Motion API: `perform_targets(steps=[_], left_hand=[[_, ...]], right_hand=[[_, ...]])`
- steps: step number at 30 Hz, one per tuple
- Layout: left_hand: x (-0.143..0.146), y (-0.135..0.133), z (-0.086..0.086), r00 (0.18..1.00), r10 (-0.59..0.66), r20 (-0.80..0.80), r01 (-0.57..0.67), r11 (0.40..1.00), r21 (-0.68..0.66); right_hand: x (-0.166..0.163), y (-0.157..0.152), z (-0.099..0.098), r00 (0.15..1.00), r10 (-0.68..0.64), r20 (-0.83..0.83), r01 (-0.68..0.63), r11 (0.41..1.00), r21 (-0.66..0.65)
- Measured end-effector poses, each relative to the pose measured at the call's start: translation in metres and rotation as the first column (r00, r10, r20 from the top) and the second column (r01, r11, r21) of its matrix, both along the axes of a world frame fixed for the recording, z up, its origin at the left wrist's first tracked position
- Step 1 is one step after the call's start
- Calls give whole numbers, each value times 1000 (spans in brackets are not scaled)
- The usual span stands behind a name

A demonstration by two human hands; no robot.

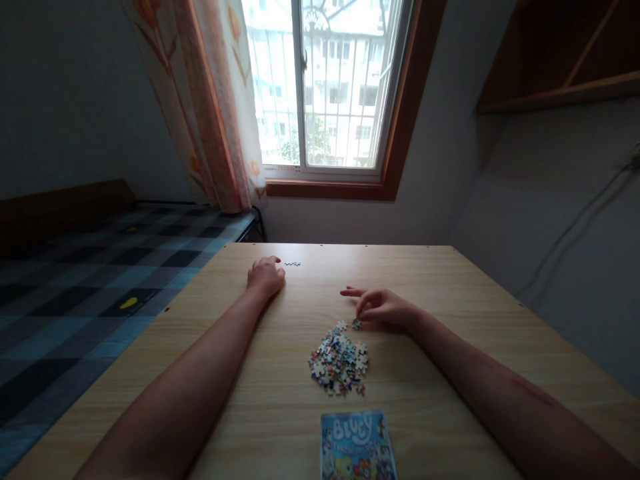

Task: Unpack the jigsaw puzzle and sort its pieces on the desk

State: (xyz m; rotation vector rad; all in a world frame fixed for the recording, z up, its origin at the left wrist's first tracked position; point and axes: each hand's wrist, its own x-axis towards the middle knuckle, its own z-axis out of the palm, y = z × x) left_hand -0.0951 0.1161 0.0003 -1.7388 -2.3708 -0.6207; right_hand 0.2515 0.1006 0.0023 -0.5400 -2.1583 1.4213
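A heap of small jigsaw puzzle pieces [337, 360] lies in the middle of the wooden table, some face up and some pale side up. My right hand [385, 308] is at the heap's far right edge, thumb and index finger pinched on a puzzle piece [357, 325], with another finger stretched out to the left. Farther back, my left hand [265, 275] rests on the tabletop, loosely curled, thumb and index finger apart and nothing visible between them. Just right of it lies a short row of puzzle pieces [293, 264], seemingly joined.
A blue picture card or box marked "Bluey" [356, 445] lies at the table's near side. The wooden table [440, 400] reaches toward the window [340, 93]. On the left is a bed with a checked cover [165, 260], and a wooden shelf [565, 93] hangs upper right.
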Motion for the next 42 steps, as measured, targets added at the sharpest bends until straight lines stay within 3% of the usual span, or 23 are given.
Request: perform_targets(steps=[2,4,7,11,14,17,24,35,42], left_hand=[[0,0,0,1000,-3,6,3,1000,1],[0,0,0,1000,-10,11,10,1000,4],[0,-1,0,1000,-21,7,21,1000,15],[0,-2,1,999,-34,-8,34,999,7],[0,-2,1,999,-37,-13,37,999,-2],[-1,-2,0,999,-43,-12,42,999,-6],[-3,-2,0,999,-51,-11,51,999,3],[-1,-6,1,1000,-14,-11,14,1000,2],[0,-6,0,1000,10,-3,-10,1000,-3]], right_hand=[[1,5,-8,982,-146,-121,134,985,-108],[-1,9,-16,939,-306,-158,294,951,-95],[-4,9,-22,882,-463,-92,472,862,187],[-9,3,-19,854,-520,28,401,691,602],[-12,1,-16,852,-520,60,323,613,721],[-14,2,-18,884,-466,46,289,620,729],[-9,6,-21,873,-486,-47,393,641,659],[-16,14,-26,899,-400,178,152,667,730],[-37,31,-21,777,-423,466,-21,723,691]])
